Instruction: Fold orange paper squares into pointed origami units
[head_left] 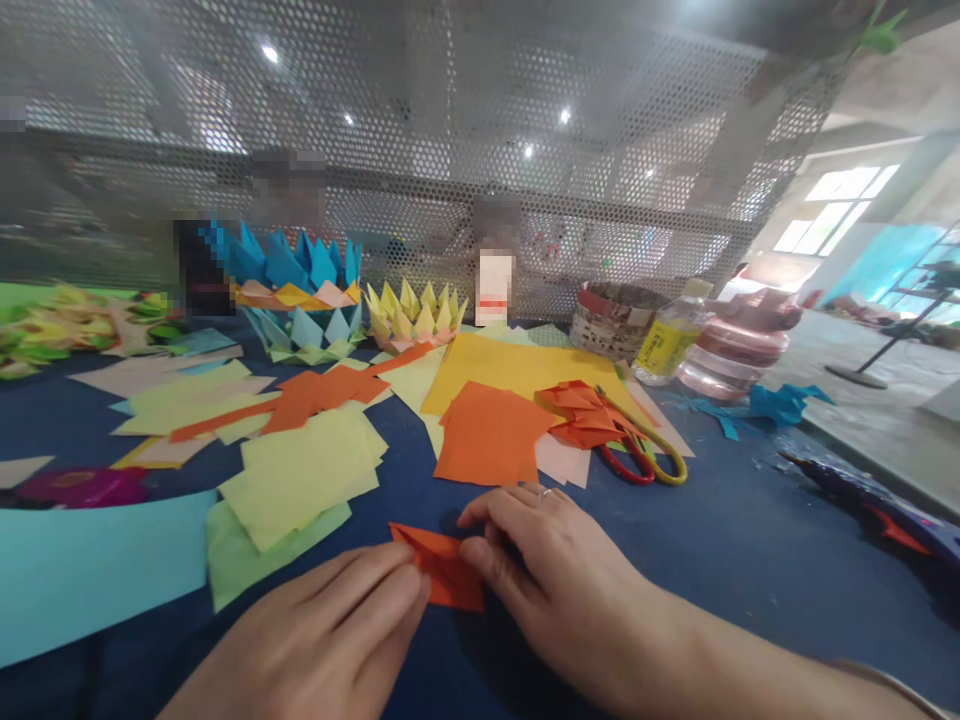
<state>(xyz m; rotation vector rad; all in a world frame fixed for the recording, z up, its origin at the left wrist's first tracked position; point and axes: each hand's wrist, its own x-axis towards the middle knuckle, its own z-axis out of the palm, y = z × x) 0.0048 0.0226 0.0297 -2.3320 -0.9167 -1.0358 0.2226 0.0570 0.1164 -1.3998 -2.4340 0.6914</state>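
A small piece of folded orange paper (451,578) lies low over the blue tabletop, between my two hands. My left hand (330,625) has its fingers pressed together on the paper's left part, covering some of it. From the right, my right hand (559,580), with a ring on one finger, bends its thumb and forefinger in a pinch at the paper's upper right edge. Just beyond the hands is a stack of orange paper squares (487,440). To its right, folded orange pieces (581,412) touch scissors (660,455) with red and yellow handles.
Yellow-green paper sheets (307,470) and a light blue sheet (97,570) lie left. Blue folded-paper rings (300,262) and a yellow one (416,315) stand behind. A clear bottle (667,340), pink jug (735,345) and dark glue gun (877,505) are right.
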